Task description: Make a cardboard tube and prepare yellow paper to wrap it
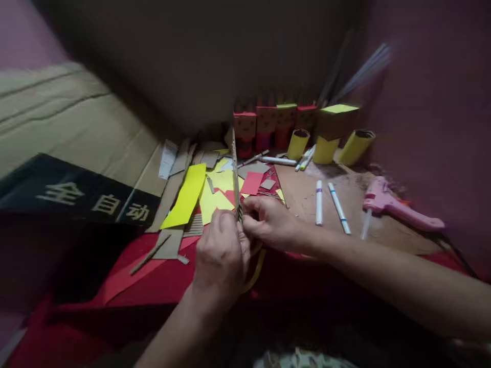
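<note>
A piece of corrugated cardboard [235, 171] stands nearly edge-on to me, so it shows as a thin upright line. Its near end is pinched between both of my hands, above the front part of the table. My left hand [220, 250] is closed around the lower end, knuckles up. From the right side, my right hand [270, 222] grips the same end with thumb and bent fingers. Yellow and red paper scraps lie just beyond, among them a long yellow strip [186, 197] and a red square [251, 183]. A thin yellow strip [258, 271] curls below my hands.
At the back stand several cardboard figures [245, 125] with faces, beside yellow paper-wrapped tubes [298, 144]. White markers [319, 203] and a pink glue gun [399, 204] lie on the cardboard sheet at right. A large carton [84, 128] leans in from the left. Red cloth [153, 291] covers the table.
</note>
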{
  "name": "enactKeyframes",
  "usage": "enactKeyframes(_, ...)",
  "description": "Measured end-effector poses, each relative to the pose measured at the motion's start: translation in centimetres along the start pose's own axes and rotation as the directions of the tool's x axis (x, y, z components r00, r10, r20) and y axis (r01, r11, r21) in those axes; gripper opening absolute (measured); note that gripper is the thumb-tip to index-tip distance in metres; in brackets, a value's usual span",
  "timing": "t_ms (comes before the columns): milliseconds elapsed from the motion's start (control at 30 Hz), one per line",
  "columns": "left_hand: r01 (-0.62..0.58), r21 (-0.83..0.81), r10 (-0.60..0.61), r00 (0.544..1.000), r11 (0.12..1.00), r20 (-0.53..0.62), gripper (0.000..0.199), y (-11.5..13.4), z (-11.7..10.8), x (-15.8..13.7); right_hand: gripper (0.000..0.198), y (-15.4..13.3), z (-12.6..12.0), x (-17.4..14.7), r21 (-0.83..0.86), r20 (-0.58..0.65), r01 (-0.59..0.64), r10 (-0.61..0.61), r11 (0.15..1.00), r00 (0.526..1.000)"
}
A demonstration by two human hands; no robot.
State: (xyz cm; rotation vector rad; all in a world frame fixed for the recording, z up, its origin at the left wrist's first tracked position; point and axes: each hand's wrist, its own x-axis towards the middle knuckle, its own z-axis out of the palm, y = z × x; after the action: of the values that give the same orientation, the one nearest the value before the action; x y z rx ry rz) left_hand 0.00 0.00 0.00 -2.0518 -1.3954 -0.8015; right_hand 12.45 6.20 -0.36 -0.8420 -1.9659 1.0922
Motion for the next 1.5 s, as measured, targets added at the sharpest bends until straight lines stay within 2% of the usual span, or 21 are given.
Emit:
enactKeyframes(167, -0.001, 0.021, 0.002, 1.000, 1.000, -0.028, 0.019, -0.1, 0.1, -0.3, 0.019, -0.1, 0.0, 0.3, -0.038, -0.004, 0.007, -0.007, 0.999, 1.000)
enactKeyframes(300, 0.050, 0.001, -0.050, 0.998, 0.999, -0.027, 0.018, -0.2, 0.1, -0.5, 0.020, 0.1, -0.1, 0.3, 0.025, -0.005, -0.026, 0.026, 0.999, 1.000)
enactKeyframes(367, 0.137, -0.050, -0.135, 0.990, 0.989, 0.048, 0.012, -0.3, 0.0, -0.5, 0.021, 0.2, -0.2, 0.2, 0.081, -0.011, -0.076, 0.077, 0.994, 0.997)
enactKeyframes(467, 0.243, -0.045, -0.229, 0.950, 0.969, 0.211, 0.014, -0.4, -0.4, -0.5, 0.018, 0.1, -0.1, 0.1, 0.161, 0.005, -0.165, 0.166, 0.973, 0.986)
enactKeyframes(567, 0.248, -0.027, -0.231, 0.933, 0.968, 0.274, 0.016, -0.5, -0.9, -0.4, 0.009, -0.1, 0.2, -0.1, 0.196, 0.083, -0.276, 0.264, 0.941, 0.961)
enactKeyframes(633, 0.243, -0.062, -0.217, 0.935, 0.968, 0.282, 0.015, -0.6, -1.1, -0.3, 0.005, -0.2, 0.3, -0.2, 0.163, 0.139, -0.318, 0.298, 0.934, 0.945)
enactKeyframes(700, 0.223, -0.083, -0.194, 0.945, 0.971, 0.264, 0.016, -0.8, -1.2, -0.3, 0.008, -0.3, 0.4, -0.2, 0.095, 0.150, -0.285, 0.270, 0.954, 0.951)
enactKeyframes(833, 0.167, -0.066, -0.153, 0.971, 0.984, 0.183, 0.016, -1.0, -0.8, -0.5, 0.017, -0.5, 0.6, -0.1, -0.033, 0.066, -0.094, 0.096, 0.995, 0.993)
enactKeyframes(933, 0.161, -0.046, -0.152, 0.974, 0.986, 0.166, 0.017, -1.0, -0.6, -0.6, 0.023, -0.7, 0.8, -0.1, -0.066, 0.020, -0.008, 0.009, 0.998, 1.000)
enactKeyframes(1067, 0.179, -0.071, -0.165, 0.972, 0.981, 0.170, 0.017, -1.1, -0.5, -0.7, 0.024, -0.5, 0.7, 0.0, -0.049, 0.035, 0.044, -0.042, 0.998, 0.999)
enactKeyframes(1200, 0.232, -0.156, -0.201, 0.961, 0.960, 0.192, 0.019, -1.3, -0.8, -0.7, 0.024, -0.4, 0.5, 0.1, -0.008, 0.095, 0.031, -0.030, 0.999, 0.995)
enactKeyframes(1333, 0.361, -0.241, -0.289, 0.913, 0.901, 0.288, 0.022, -1.5, -1.1, -0.4, 0.024, -0.2, 0.3, 0.1, 0.035, 0.099, 0.011, -0.015, 0.999, 0.995)
enactKeyframes(1500, 0.535, -0.367, -0.323, 0.802, 0.761, 0.502, 0.022, -2.3, -1.7, 0.0, 0.024, -0.1, 0.4, 0.0, 0.062, 0.090, -0.036, 0.030, 0.997, 0.996)
